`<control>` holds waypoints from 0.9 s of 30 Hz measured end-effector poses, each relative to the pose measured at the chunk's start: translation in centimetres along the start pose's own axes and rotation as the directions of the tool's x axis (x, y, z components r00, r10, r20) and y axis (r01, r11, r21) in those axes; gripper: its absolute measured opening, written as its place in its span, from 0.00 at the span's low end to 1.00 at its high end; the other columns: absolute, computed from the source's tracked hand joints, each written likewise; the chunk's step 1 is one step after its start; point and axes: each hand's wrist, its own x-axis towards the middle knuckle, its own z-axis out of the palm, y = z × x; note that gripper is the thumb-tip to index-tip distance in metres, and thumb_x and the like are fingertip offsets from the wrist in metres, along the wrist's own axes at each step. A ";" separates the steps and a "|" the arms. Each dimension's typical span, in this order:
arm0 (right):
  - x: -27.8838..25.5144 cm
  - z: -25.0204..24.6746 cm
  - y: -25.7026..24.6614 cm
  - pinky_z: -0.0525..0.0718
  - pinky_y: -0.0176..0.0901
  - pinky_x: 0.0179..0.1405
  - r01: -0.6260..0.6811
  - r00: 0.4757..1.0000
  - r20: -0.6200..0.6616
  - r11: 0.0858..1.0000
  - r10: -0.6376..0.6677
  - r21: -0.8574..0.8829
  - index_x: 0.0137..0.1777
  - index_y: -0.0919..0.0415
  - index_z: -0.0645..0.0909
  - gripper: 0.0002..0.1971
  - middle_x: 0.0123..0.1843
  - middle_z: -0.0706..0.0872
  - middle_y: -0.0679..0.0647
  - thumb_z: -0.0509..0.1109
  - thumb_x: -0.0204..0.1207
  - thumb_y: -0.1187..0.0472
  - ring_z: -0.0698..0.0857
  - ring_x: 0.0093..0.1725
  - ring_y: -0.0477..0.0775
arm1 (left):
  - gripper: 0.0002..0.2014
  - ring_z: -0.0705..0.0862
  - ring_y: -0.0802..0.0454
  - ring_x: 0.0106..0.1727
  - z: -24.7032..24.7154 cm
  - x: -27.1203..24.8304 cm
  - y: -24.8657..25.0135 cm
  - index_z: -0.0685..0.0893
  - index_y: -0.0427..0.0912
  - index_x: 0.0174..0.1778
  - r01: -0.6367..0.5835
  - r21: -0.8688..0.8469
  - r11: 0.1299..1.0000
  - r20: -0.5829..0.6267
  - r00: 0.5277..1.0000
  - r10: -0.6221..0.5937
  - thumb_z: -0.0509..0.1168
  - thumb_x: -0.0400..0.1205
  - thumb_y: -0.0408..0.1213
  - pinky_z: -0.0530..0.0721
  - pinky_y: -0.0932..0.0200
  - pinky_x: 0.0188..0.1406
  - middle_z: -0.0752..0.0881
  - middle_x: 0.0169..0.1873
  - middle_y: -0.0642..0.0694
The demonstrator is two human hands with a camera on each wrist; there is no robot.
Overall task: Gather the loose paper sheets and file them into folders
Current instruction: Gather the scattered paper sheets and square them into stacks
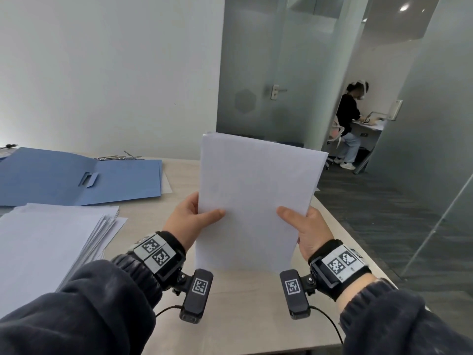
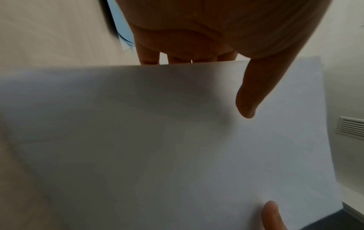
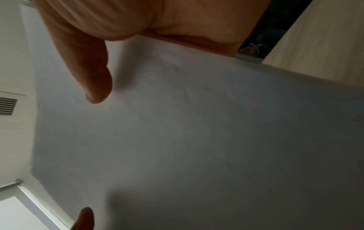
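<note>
Both hands hold a small stack of white paper sheets point(image 1: 253, 190) upright over the wooden table point(image 1: 245, 311). My left hand point(image 1: 192, 216) pinches its left edge, thumb on the front, fingers hidden behind. My right hand point(image 1: 307, 226) pinches the right edge the same way. In the left wrist view the sheets point(image 2: 157, 147) fill the frame with the thumb pressed on them, as do the sheets point(image 3: 197, 132) in the right wrist view. An open blue folder point(image 1: 76, 178) lies flat at the far left. A fanned pile of loose sheets point(image 1: 51, 239) lies in front of it.
Metal fasteners point(image 1: 120, 157) lie behind the folder. The table's right edge point(image 1: 358, 242) drops to dark carpet. Frosted glass partitions stand behind and to the right. A person point(image 1: 349, 126) sits at a desk in the far room.
</note>
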 end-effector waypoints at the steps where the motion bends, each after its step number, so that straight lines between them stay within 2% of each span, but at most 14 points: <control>1: -0.4 -0.1 0.6 0.87 0.52 0.51 -0.017 1.000 -0.017 1.000 0.017 -0.012 0.51 0.62 0.91 0.16 0.53 0.93 0.62 0.85 0.62 0.62 0.92 0.53 0.64 | 0.28 0.90 0.43 0.56 0.1 -0.2 -0.7 0.85 0.43 0.63 0.025 0.022 0.999 0.001 1.000 -0.025 0.81 0.66 0.41 0.86 0.43 0.59 0.92 0.55 0.45; 3: -0.8 -0.2 1.5 0.87 0.58 0.58 -0.043 0.998 -0.048 0.998 0.041 -0.034 0.48 0.62 0.92 0.17 0.53 0.93 0.63 0.88 0.60 0.58 0.92 0.54 0.65 | 0.22 0.91 0.44 0.55 0.6 -0.5 -1.6 0.86 0.42 0.60 0.053 0.049 0.997 -0.030 0.998 -0.052 0.81 0.70 0.38 0.87 0.46 0.58 0.93 0.52 0.46; 6: -0.6 0.2 0.7 0.87 0.61 0.60 -0.045 0.996 -0.082 0.999 0.043 -0.025 0.45 0.61 0.93 0.05 0.51 0.93 0.63 0.82 0.69 0.66 0.92 0.52 0.64 | 0.12 0.92 0.47 0.53 1.1 -0.2 -1.0 0.87 0.42 0.56 0.045 0.072 0.996 -0.064 0.997 -0.041 0.76 0.77 0.32 0.87 0.52 0.54 0.93 0.48 0.49; 8: -0.2 0.4 -0.4 0.88 0.57 0.56 -0.017 0.998 -0.064 1.000 0.016 -0.010 0.42 0.59 0.94 0.06 0.51 0.94 0.62 0.81 0.65 0.63 0.93 0.50 0.62 | 0.13 0.92 0.48 0.52 1.1 0.3 0.1 0.87 0.43 0.56 0.023 0.071 0.997 -0.056 0.998 -0.019 0.77 0.77 0.33 0.87 0.50 0.56 0.93 0.49 0.49; 11: -0.2 0.6 -1.0 0.90 0.52 0.50 -0.007 1.000 -0.030 1.000 0.007 0.008 0.45 0.59 0.93 0.14 0.52 0.94 0.61 0.82 0.58 0.59 0.93 0.51 0.61 | 0.22 0.90 0.45 0.56 0.7 0.6 0.6 0.85 0.43 0.62 0.001 0.025 1.000 -0.009 1.000 -0.001 0.77 0.71 0.34 0.86 0.47 0.58 0.92 0.55 0.45; 14: -1.0 0.1 0.5 0.89 0.51 0.50 -0.045 0.998 -0.049 0.998 0.043 -0.038 0.52 0.62 0.90 0.13 0.52 0.94 0.61 0.80 0.66 0.65 0.92 0.53 0.63 | 0.27 0.90 0.44 0.58 0.2 -0.3 -0.8 0.81 0.42 0.68 0.051 0.006 0.999 0.007 0.999 -0.051 0.72 0.70 0.33 0.86 0.47 0.58 0.91 0.58 0.44; 15: -1.3 0.0 1.0 0.88 0.53 0.52 -0.067 0.996 -0.065 0.996 0.064 -0.057 0.52 0.63 0.90 0.11 0.52 0.93 0.62 0.79 0.70 0.68 0.92 0.54 0.64 | 0.26 0.90 0.44 0.57 0.1 -0.6 -1.3 0.82 0.42 0.67 0.078 0.014 0.997 0.006 0.997 -0.078 0.72 0.70 0.32 0.86 0.48 0.56 0.91 0.56 0.44; 17: -1.5 0.1 1.7 0.87 0.58 0.58 -0.110 0.991 -0.083 0.991 0.104 -0.079 0.52 0.62 0.90 0.09 0.53 0.93 0.63 0.78 0.73 0.69 0.91 0.55 0.67 | 0.18 0.91 0.47 0.53 0.0 -1.2 -2.1 0.85 0.43 0.60 0.116 0.055 0.992 -0.025 0.993 -0.115 0.72 0.74 0.30 0.87 0.53 0.52 0.93 0.50 0.48; 19: -1.3 0.6 1.7 0.87 0.60 0.60 -0.124 0.990 -0.070 0.989 0.119 -0.080 0.50 0.62 0.92 0.11 0.54 0.93 0.63 0.84 0.68 0.63 0.92 0.55 0.66 | 0.11 0.91 0.50 0.48 -0.3 -1.4 -2.0 0.87 0.44 0.55 0.139 0.083 0.987 -0.065 0.989 -0.134 0.68 0.82 0.26 0.88 0.58 0.48 0.93 0.45 0.50; 21: -0.8 1.7 1.5 0.87 0.59 0.58 -0.124 0.991 -0.057 0.988 0.119 -0.094 0.50 0.61 0.92 0.23 0.55 0.93 0.63 0.90 0.57 0.52 0.92 0.55 0.65 | 0.11 0.91 0.51 0.46 -1.1 -1.3 -1.3 0.87 0.43 0.55 0.144 0.105 0.984 -0.095 0.986 -0.135 0.67 0.82 0.26 0.87 0.57 0.46 0.93 0.46 0.49; 22: -0.5 2.5 1.4 0.87 0.58 0.58 -0.126 0.991 -0.050 0.987 0.122 -0.097 0.52 0.62 0.92 0.23 0.55 0.93 0.63 0.88 0.58 0.52 0.92 0.55 0.66 | 0.11 0.91 0.49 0.45 -1.8 -1.2 -0.8 0.87 0.43 0.56 0.141 0.117 0.983 -0.112 0.985 -0.128 0.67 0.81 0.26 0.87 0.53 0.48 0.93 0.46 0.47; 24: 0.1 4.3 1.4 0.89 0.55 0.53 -0.152 0.988 -0.021 0.983 0.151 -0.104 0.55 0.64 0.89 0.10 0.54 0.93 0.63 0.78 0.75 0.61 0.91 0.54 0.66 | 0.13 0.91 0.47 0.44 -3.8 -1.2 0.3 0.87 0.45 0.56 0.143 0.135 0.980 -0.155 0.980 -0.122 0.66 0.81 0.25 0.88 0.50 0.51 0.93 0.46 0.46; 25: 0.2 5.6 1.5 0.89 0.51 0.47 -0.178 0.984 -0.002 0.976 0.179 -0.124 0.54 0.63 0.87 0.06 0.52 0.93 0.62 0.71 0.80 0.65 0.91 0.51 0.64 | 0.14 0.91 0.47 0.42 -5.0 -1.4 0.8 0.87 0.46 0.56 0.149 0.150 0.977 -0.177 0.977 -0.121 0.65 0.82 0.23 0.88 0.49 0.50 0.93 0.45 0.47; 27: 0.3 8.3 2.3 0.85 0.44 0.37 -0.243 0.967 0.033 0.950 0.254 -0.198 0.52 0.58 0.85 0.07 0.45 0.91 0.57 0.65 0.83 0.65 0.90 0.42 0.58 | 0.15 0.91 0.47 0.40 -8.1 -2.1 1.5 0.86 0.46 0.56 0.173 0.189 0.967 -0.232 0.964 -0.127 0.65 0.81 0.23 0.90 0.49 0.47 0.93 0.44 0.47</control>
